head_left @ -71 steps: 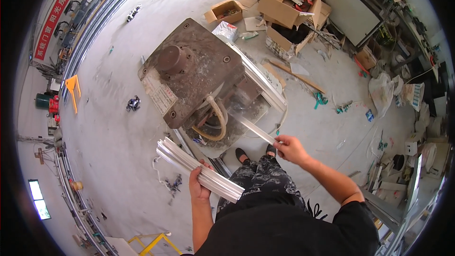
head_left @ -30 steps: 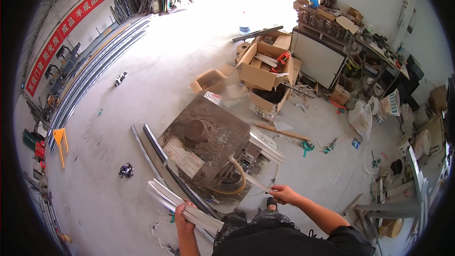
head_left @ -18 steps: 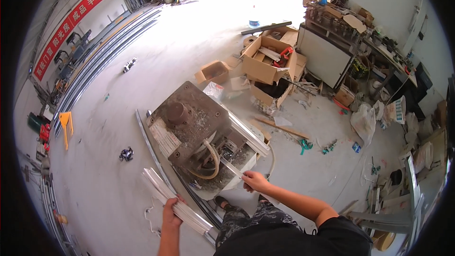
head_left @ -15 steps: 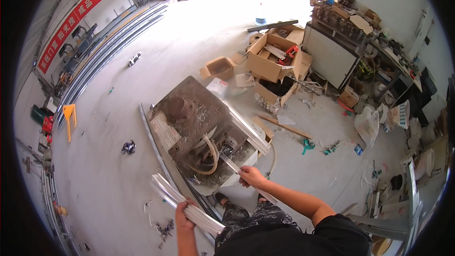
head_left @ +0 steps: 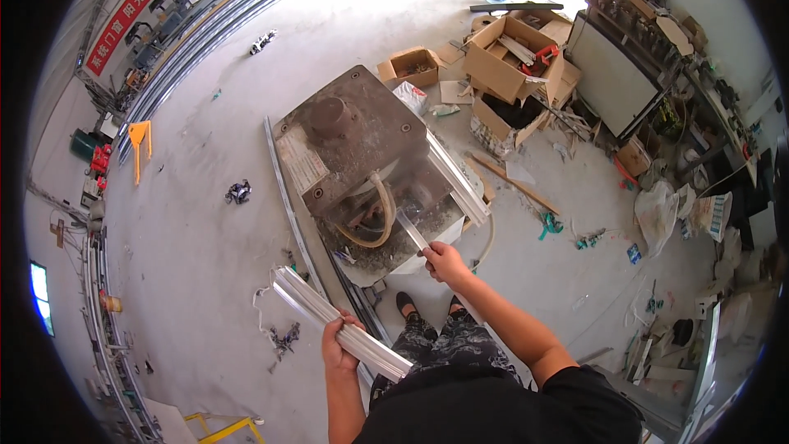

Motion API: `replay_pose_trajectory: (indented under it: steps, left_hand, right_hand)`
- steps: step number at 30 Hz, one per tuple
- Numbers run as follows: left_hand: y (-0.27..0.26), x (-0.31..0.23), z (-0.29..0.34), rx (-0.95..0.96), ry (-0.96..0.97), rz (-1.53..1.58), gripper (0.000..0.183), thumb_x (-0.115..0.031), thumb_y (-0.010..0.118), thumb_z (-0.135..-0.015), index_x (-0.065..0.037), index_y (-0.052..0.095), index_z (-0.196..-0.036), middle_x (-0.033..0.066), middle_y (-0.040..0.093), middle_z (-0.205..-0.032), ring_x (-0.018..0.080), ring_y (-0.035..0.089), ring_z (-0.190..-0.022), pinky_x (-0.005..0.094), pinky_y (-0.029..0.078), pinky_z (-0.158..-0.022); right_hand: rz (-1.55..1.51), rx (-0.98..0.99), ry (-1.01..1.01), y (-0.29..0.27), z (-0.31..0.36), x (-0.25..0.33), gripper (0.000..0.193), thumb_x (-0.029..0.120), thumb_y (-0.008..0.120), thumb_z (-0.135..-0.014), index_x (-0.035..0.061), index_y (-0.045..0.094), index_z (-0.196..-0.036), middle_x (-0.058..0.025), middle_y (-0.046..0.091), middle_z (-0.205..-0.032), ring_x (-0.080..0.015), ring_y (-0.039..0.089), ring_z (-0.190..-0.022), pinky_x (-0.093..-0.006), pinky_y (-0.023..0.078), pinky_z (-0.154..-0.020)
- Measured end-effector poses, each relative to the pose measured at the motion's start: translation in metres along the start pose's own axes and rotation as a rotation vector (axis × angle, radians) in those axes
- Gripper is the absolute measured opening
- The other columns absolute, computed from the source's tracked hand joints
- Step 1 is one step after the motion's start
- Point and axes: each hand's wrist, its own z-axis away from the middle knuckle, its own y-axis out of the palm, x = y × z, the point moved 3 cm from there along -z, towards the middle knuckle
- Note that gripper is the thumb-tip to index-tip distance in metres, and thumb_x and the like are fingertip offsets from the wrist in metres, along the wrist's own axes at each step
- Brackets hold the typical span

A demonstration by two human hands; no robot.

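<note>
My left hand point(head_left: 339, 347) is wrapped round a bundle of silvery metal profiles point(head_left: 302, 297), which slants up and left from my waist. My right hand point(head_left: 445, 263) grips a single narrow metal strip point(head_left: 412, 232). The strip's far end reaches in at the front of a squat, grimy brown machine point(head_left: 362, 121); the tip is hard to make out there. Beside the strip, a pale hose point(head_left: 387, 207) loops out of the machine. Several long light profiles point(head_left: 456, 177) rest along the machine's right side.
Long metal bars point(head_left: 287, 205) lie on the floor left of the machine. Opened cardboard boxes point(head_left: 493, 63) stand beyond it, and a wooden strip point(head_left: 518, 185) lies to the right. A yellow stand point(head_left: 140, 150) and a cluttered bench point(head_left: 715, 107) are farther off.
The whole view has shifted, so the machine and my hands appear farther right and higher. Both hands keep their holds. The machine's working area by the strip's tip looks more blurred now.
</note>
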Motion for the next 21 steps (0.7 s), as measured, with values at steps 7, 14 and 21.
replay_pose_trajectory:
  steps: [7,14,21]
  left_hand:
    - [0.002,0.004,-0.008,-0.042,-0.110,0.009,0.022,-0.005,0.055,-0.077,-0.003,0.052,-0.099,0.0058,0.054,-0.086,0.0182,0.059,-0.079,0.0364,0.053,-0.072]
    - [0.004,-0.006,-0.035,0.006,-0.163,-0.127,0.024,-0.011,0.058,-0.077,-0.003,0.053,-0.098,0.0071,0.058,-0.078,0.0236,0.060,-0.070,0.0364,0.053,-0.066]
    - [0.027,-0.007,-0.043,0.047,-0.172,-0.206,0.021,-0.012,0.056,-0.078,-0.002,0.053,-0.097,0.0076,0.058,-0.077,0.0242,0.059,-0.070,0.0363,0.053,-0.065]
  right_hand:
    - [0.058,-0.088,-0.128,-0.048,0.099,-0.004,0.018,0.017,0.058,-0.088,0.0022,0.064,-0.097,0.0002,0.051,-0.069,-0.0099,0.051,-0.059,-0.0209,0.040,-0.051]
    - [0.530,-0.331,-0.268,-0.063,0.187,0.096,0.020,0.006,0.063,-0.082,0.0047,0.066,-0.102,-0.0091,0.060,-0.094,-0.0142,0.057,-0.084,-0.0267,0.045,-0.073]
    - [-0.596,0.545,0.099,-0.047,0.162,0.055,0.036,0.007,0.051,-0.086,-0.0038,0.049,-0.121,-0.0130,0.059,-0.113,-0.0265,0.056,-0.106,-0.0376,0.044,-0.092]
